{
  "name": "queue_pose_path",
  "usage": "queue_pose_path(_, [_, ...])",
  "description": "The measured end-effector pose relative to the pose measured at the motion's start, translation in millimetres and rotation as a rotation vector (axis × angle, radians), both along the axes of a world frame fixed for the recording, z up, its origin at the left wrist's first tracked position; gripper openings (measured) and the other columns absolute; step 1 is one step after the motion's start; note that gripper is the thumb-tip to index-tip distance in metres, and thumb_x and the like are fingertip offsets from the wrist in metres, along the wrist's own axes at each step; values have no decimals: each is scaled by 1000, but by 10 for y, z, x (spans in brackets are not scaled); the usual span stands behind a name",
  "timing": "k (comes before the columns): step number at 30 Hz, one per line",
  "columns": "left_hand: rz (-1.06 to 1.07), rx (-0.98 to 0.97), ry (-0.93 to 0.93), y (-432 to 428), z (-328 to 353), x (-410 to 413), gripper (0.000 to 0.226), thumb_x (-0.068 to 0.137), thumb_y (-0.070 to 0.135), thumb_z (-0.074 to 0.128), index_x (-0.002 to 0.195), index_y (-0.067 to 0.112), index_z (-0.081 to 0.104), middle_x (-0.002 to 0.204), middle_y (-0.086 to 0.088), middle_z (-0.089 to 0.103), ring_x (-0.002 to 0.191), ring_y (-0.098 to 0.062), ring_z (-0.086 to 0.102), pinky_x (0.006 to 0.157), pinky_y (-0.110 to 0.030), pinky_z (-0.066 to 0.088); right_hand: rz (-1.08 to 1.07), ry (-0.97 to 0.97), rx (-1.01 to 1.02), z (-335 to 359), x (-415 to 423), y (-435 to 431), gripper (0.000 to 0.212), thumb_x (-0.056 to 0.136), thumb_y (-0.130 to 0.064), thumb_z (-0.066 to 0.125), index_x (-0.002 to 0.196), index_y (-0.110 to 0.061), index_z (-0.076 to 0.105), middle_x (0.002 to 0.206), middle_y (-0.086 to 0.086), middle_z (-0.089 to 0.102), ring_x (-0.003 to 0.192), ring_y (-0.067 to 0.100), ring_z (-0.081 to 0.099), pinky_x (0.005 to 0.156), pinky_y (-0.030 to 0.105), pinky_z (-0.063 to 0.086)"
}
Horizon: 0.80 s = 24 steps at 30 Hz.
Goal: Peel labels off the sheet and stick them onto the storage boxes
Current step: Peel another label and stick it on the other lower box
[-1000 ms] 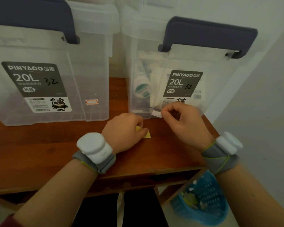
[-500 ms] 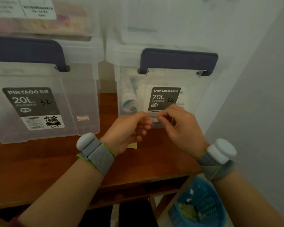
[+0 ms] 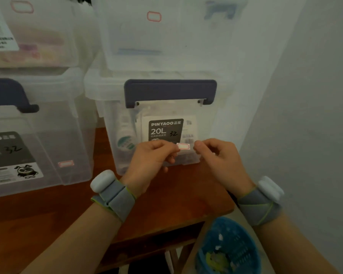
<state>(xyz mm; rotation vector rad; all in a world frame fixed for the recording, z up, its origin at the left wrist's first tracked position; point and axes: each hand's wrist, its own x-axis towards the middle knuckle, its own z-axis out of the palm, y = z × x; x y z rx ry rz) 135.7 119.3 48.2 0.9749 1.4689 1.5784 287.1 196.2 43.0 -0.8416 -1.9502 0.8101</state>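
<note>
label [image 3: 183, 146] pinched between left hand [image 3: 151, 155] and right hand [image 3: 218, 155] (both closed), against storage box [image 3: 206, 123] front.

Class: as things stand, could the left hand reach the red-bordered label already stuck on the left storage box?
Probably yes. The left hand has bare table between it and that label, but it pinches another label with the right hand.

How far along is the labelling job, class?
Done: red-bordered labels on the lower left box and both upper boxes. In hand: the left hand and right hand hold a label before the lower right box. Left: pressing it on.
</note>
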Motion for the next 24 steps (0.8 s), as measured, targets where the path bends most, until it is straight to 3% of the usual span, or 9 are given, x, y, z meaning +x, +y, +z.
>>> queue_pose_path(3, [-21,71,143,80,-3,97,17,83,12,66,68,15,72,61,-3,62,57,-9,55,45,-19,42,93,116,-258,58,54,54,22,88,-19,60,80,-1,70,71,11,65,63,13,57,63,30,47])
queue_pose_path(6, [1,89,266,169,-4,182,13,84,16,67,73,15,73,58,1,62,49,-6,53,46,-16,43,133,182,-318,87,122,138,13,84,-8,63,84,5,67,70,16,61,62,17,55,60,29,48])
queue_pose_path(8, [55,94,387,230,-18,220,11,83,21,68,73,20,73,55,8,63,45,-4,53,46,-14,44,115,154,-274,84,156,202,11,84,-7,63,83,3,67,70,19,60,63,19,55,61,30,48])
queue_pose_path(11, [161,117,544,331,-40,274,9,82,25,68,76,26,74,59,16,66,54,2,59,53,-11,46,45,75,-143,48,152,299,8,84,-11,64,80,-4,66,77,15,63,68,12,55,66,31,48])
queue_pose_path(14, [215,135,622,430,-38,324,12,85,29,64,85,24,75,75,12,71,67,-1,63,65,-16,50,-74,58,-15,7,103,395,4,83,-16,66,81,-13,64,94,6,58,81,9,56,71,22,45])
queue_pose_path(17, [256,126,688,524,-1,324,17,88,31,60,87,21,74,73,11,69,68,-4,64,70,-25,52,-124,127,12,41,65,473,3,84,-16,65,81,-14,63,105,7,49,97,11,51,67,8,41])
queue_pose_path(21, [263,88,773,584,45,292,24,90,34,57,83,19,74,58,18,56,60,-2,59,65,-23,49,-100,150,-6,103,50,547,9,85,-16,64,79,-23,62,112,2,45,112,10,47,70,3,41])
queue_pose_path(24, [274,79,844,625,64,290,29,89,40,57,81,19,74,54,19,50,55,2,52,60,-13,42,-74,135,19,113,41,563,18,85,-19,64,75,-33,59,113,0,46,113,9,48,75,10,45])
